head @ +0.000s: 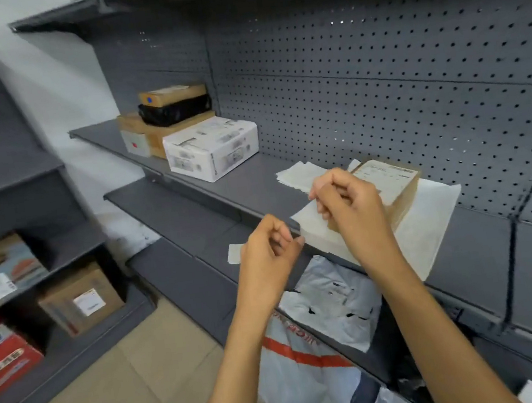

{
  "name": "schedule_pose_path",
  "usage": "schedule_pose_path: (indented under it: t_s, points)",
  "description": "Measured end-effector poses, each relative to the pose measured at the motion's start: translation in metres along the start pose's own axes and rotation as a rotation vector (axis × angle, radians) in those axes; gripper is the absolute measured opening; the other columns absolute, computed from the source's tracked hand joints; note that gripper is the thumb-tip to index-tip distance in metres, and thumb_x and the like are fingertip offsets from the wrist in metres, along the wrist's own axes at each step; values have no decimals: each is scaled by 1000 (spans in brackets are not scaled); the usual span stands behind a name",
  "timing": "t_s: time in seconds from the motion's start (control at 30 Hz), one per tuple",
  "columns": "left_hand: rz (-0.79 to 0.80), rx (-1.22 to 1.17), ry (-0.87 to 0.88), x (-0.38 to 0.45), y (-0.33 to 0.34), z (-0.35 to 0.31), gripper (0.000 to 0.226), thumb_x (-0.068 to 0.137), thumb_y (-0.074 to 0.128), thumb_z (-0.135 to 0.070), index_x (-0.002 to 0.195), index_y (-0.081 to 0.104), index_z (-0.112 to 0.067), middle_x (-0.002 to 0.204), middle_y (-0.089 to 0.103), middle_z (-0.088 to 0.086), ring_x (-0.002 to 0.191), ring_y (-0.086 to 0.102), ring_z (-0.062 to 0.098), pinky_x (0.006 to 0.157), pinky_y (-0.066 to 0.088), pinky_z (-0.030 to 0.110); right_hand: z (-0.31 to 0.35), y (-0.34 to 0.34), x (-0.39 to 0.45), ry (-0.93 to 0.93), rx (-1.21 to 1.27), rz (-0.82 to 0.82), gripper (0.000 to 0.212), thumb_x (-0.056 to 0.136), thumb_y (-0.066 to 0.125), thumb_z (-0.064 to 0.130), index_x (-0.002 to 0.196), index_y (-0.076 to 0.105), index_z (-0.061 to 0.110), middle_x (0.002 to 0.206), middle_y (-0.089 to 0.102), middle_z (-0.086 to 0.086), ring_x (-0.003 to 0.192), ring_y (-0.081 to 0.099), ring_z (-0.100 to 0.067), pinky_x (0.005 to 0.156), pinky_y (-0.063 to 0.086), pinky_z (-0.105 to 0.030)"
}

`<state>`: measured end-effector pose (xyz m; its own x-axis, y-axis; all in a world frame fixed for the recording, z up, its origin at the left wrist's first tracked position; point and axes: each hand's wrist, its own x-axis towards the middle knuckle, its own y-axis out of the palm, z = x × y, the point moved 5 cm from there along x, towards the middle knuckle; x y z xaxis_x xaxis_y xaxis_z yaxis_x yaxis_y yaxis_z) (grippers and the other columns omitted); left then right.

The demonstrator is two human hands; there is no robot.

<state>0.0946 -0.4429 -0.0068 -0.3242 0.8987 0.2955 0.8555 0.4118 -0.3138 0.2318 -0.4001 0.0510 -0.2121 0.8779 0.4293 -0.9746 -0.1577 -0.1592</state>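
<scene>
My left hand [265, 252] pinches a small slip [235, 252] that sticks out at its 9 o'clock. My right hand [347, 203], fingers curled, pinches a sheet [309, 224]. The box [392, 183] sits at its 3 o'clock on the shelf [248, 183]

Bare forearms extended; left hand [266, 252] pinches small white paper slip [235, 253]; right hand [349, 205], just above-right, pinches thin white paper sheet [309, 224].

A white slip [235, 252] is pinched by one end and held before the shelf [256, 189] edge. Just beside it, a larger pale sheet [309, 229] is gripped at its top corner, tilted.
</scene>
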Motion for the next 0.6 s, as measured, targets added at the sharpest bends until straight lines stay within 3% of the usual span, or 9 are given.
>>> schedule_pose_path:
  t_s: [0.17,0.37,0.5,0.6]
  points:
    - [-103,50,-57,36,-57,42,25,87,72,-14,75,50,-17,68,52,-3,52,42,2,53,36,12,-20,69,42,0,48,96,26,102,53,12,79,61,5,66,56,2,59,51,-1,60,41,-15]
    - [-163,87,-64,109,-98,79,28,86,73,-14,73,49,-18,70,54,-3,53,42,3,55,37,12,-45,140,115,5,73,158,27,103,53,13,77,61,12,66,56,0,60,51,-4,58,42,-12]
    - [-194,104,-31,169,-124,96,28,87,72,-15,73,48,-19,71,55,-1,56,43,8,56,37,15,-59,185,175,-5,86,168,23,102,53,9,82,63,6,66,59,7,59,53,3,58,41,-8]
    - [-237,101,-13,208,-142,109,29,88,70,-15,72,47,-23,69,53,-4,56,43,6,55,36,13,-74,211,214,-12,107,154,22,103,51,9,86,64,3,71,60,1,60,53,3,59,43,-7]
